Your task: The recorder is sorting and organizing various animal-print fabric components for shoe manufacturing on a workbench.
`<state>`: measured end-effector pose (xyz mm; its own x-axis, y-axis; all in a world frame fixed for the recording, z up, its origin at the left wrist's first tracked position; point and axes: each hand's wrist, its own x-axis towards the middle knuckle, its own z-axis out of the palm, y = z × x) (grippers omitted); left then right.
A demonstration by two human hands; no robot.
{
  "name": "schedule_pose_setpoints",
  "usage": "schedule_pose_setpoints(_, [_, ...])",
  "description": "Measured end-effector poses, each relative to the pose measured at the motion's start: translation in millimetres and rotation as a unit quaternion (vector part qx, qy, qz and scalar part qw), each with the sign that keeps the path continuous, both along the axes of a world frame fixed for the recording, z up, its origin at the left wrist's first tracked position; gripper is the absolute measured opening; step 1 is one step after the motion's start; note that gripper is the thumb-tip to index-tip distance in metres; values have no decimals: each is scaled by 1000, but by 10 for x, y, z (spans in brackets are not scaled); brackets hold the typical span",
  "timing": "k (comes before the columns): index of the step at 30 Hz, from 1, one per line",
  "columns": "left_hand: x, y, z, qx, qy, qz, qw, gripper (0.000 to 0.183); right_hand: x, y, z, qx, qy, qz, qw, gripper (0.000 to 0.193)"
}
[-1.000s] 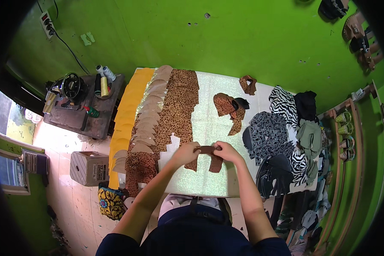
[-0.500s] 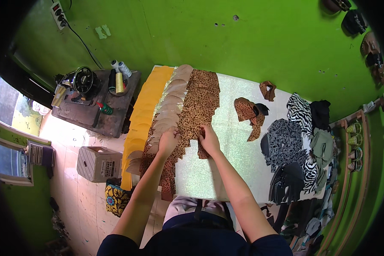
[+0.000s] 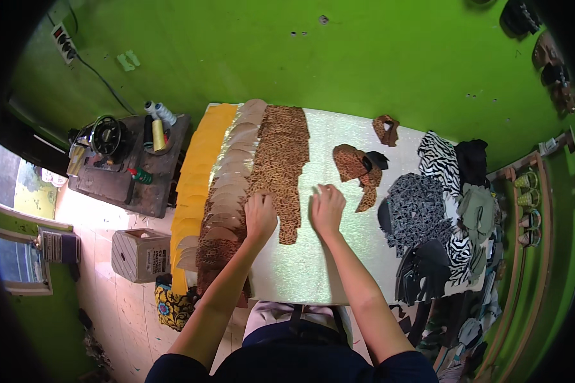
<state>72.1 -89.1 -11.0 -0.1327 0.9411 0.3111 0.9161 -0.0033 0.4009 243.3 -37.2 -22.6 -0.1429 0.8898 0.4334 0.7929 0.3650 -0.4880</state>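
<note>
A long row of overlapping leopard-print cut pieces (image 3: 281, 159) lies on the white table (image 3: 329, 268). My left hand (image 3: 260, 218) rests at the row's lower left part, fingers curled down; what is between the fingertips is hidden. To the right of the row, my right hand (image 3: 328, 209) hovers over the bare tabletop, fingers bent and slightly apart, holding nothing. Left of the leopard row run overlapping beige pieces (image 3: 233, 159), with darker brown patterned pieces (image 3: 217, 255) at their near end. Yellow pieces (image 3: 201, 159) line the table's left edge.
Loose brown patterned pieces (image 3: 350, 164) lie right of the hands. Piles of grey patterned (image 3: 418, 204), zebra-print (image 3: 437, 159) and black pieces (image 3: 421, 271) cover the table's right side. A sewing machine (image 3: 107, 135) and thread cones (image 3: 158, 135) stand left, above a carton (image 3: 140, 255).
My right hand has left the leopard-print row and moved right over the bare tabletop. A leopard-print strip that stood apart by the right hand now lies in line with the row.
</note>
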Motion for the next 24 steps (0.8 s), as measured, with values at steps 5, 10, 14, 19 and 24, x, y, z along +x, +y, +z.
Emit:
schedule_pose_setpoints(5, [635, 472, -65, -13, -71, -107, 992, 21, 725, 478, 81, 23, 33, -158, 987, 27])
schedule_pose_setpoints(10, [1235, 987, 50, -32, -112, -146, 982, 19, 1444, 1005, 157, -18, 54, -117, 991, 22])
schedule_pose_setpoints(14, [1470, 1437, 136, -20, -115, -125, 985, 17, 1574, 1321, 390, 21, -15, -50, 998, 25])
schedule_pose_setpoints(19, [1686, 1773, 247, -6, -125, -128, 984, 21, 1802, 1705, 397, -111, -58, 36, 992, 14])
schedule_pose_setpoints(24, [1742, 1842, 389, -17, -158, -111, 981, 23, 1733, 1889, 691, 34, 111, 81, 990, 9])
